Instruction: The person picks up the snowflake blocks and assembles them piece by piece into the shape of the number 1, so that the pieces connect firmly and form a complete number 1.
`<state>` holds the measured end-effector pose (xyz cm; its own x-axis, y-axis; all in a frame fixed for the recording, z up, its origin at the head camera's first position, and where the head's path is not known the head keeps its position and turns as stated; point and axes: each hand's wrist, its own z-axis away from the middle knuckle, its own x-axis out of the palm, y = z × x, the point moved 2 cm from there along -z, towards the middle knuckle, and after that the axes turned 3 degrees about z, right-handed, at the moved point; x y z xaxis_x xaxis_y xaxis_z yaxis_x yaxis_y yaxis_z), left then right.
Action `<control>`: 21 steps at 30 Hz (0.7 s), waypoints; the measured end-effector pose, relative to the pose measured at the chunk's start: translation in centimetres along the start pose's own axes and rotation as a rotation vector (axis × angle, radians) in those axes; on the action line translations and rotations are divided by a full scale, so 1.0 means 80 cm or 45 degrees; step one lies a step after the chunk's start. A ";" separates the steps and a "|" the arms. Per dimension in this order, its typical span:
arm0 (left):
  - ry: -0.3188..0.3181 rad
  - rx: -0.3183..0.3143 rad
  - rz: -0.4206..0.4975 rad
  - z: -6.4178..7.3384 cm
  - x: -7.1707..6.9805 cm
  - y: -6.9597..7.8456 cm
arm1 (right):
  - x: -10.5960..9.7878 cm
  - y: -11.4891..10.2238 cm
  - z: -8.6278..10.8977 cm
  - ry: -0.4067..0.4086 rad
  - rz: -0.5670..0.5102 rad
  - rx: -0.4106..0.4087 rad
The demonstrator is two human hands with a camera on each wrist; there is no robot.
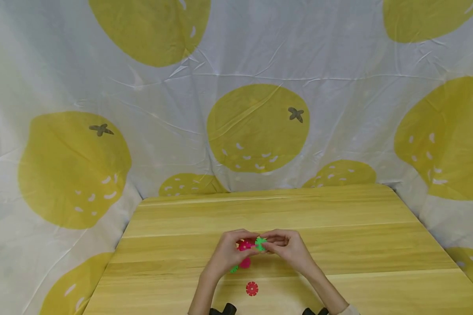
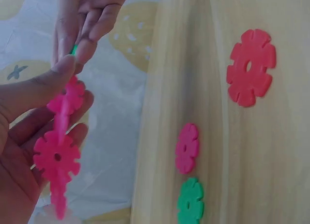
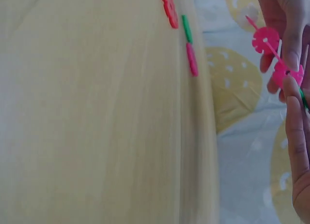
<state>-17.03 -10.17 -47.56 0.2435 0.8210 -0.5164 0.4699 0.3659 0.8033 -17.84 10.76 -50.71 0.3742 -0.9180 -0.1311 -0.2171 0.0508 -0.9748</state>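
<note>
Grasped between the thumb and fingers of the left hand (image 1: 226,251), the chain (image 2: 60,147) is a run of pink discs joined at their slots, with face-on and edge-on units alternating in the left wrist view. Its pale far end is too blurred to identify. The right hand (image 1: 292,249) pinches a green disc (image 1: 260,243) between thumb and fingers at the chain's right end. Both parts are held above the table (image 1: 339,236), roughly midway between its left and right edges.

Progress: the assembly appears partly complete. Several pink discs are joined. Fingertips cover the contact point, so it cannot be told whether the green disc is seated in a slot. Three discs lie unjoined on the table: a red disc (image 2: 259,64), a pink disc (image 2: 191,149) and a second green disc (image 2: 195,204). Of these, the red disc lies closest to the near edge; the pink disc lies further toward the far edge, with the second green disc just beside it on the side of the left edge. If all loose units belong to the assembly, these three are left to fit.

Pose: both forearms reach in from the near side and angle toward the far edge. The hands face each other, fingertips meeting around the joint. Each thumb is on the near side, opposed by the fingers on the far side.
</note>
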 end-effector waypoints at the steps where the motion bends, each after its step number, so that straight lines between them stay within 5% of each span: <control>1: 0.017 0.016 0.002 -0.001 0.002 0.000 | 0.001 0.001 0.000 0.010 -0.022 0.018; 6: 0.094 0.037 0.038 -0.001 0.008 -0.004 | 0.004 0.003 0.000 0.030 -0.100 0.058; 13: 0.099 -0.036 0.083 0.002 0.002 -0.008 | 0.002 0.007 0.000 -0.038 -0.130 0.074; 21: 0.126 -0.199 0.026 0.009 -0.016 -0.019 | 0.008 0.021 0.004 -0.267 -0.106 0.296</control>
<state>-17.44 -12.06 -48.31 0.1635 0.8651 -0.4741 0.3261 0.4062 0.8536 -17.69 10.42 -52.51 0.5647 -0.8231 -0.0597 0.0248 0.0892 -0.9957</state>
